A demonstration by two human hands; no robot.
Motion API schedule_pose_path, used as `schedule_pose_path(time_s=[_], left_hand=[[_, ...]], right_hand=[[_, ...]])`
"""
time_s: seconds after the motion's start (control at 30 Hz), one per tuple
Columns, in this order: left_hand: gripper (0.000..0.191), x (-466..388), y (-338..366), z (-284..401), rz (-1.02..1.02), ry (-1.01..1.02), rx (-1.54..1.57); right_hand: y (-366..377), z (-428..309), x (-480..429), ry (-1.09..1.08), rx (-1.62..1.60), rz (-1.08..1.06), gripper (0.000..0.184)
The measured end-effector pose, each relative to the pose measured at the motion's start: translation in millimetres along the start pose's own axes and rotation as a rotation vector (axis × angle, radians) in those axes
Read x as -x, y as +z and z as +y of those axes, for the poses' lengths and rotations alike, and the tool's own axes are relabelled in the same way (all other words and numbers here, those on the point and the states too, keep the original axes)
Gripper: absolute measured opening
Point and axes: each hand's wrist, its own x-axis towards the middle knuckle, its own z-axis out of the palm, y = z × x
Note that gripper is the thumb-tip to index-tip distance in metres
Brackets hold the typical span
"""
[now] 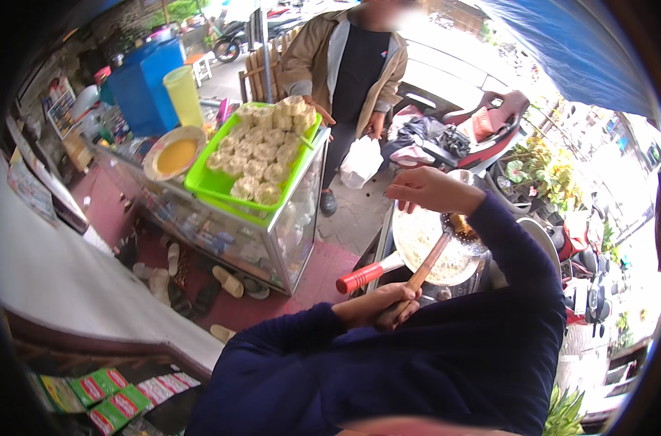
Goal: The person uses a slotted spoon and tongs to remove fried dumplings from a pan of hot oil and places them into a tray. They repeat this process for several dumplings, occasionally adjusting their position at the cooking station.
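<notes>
My left hand (382, 305) grips the wooden handle (430, 261) of a long-handled metal skimmer. The skimmer's perforated head (468, 240) is over the frying pan, with a browned piece of food (462, 224) at it. Pale bubbling oil fills much of the pan (437, 283), whose red-ended handle (359, 278) points left. Above the pan's far rim is my right hand (437, 191), fingers bent downward; whether anything is between the fingertips is hidden.
Left, a glass display case (221, 223) carries a green tray (199, 180) of pale lumpy food pieces, a bowl of orange-yellow liquid (176, 155) and a yellow pitcher (182, 95). A person (358, 71) stands beyond it, a white plastic bag (361, 161) at one hand. Slippers (228, 280) lie below.
</notes>
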Motion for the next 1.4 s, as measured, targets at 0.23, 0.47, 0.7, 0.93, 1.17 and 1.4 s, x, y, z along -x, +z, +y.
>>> schedule_pose_path(time_s=[0.23, 0.47, 0.7, 0.93, 1.17, 1.4], left_hand=[[0.027, 1.3, -5.3, 15.7, 0.02, -0.031, 0.059], [0.018, -2.0, -10.6, 19.1, 0.122, -0.058, 0.211], [0.019, 1.9, -23.9, 25.2, -0.027, -0.046, 0.037], [0.02, 10.0, -18.5, 38.8, 0.01, -0.127, 0.092], [0.029, 8.6, -22.3, 47.2, 0.009, -0.111, 0.105], [0.026, 6.0, -27.7, 47.9, -0.009, -0.123, 0.128]], right_hand=[[-6.9, 17.8, -66.7, 0.123, 0.173, 0.212, 0.064], [-20.7, 59.4, -129.2, 0.22, -0.191, 0.395, 0.094], [-36.9, 113.2, -263.8, 0.015, -0.261, -0.711, 0.108], [-21.5, 126.0, -340.7, -0.518, -0.21, -1.425, 0.096], [6.5, 145.7, -345.8, -0.435, -0.028, -0.973, 0.082], [18.0, 173.7, -358.7, -0.55, 0.042, -0.507, 0.068]])
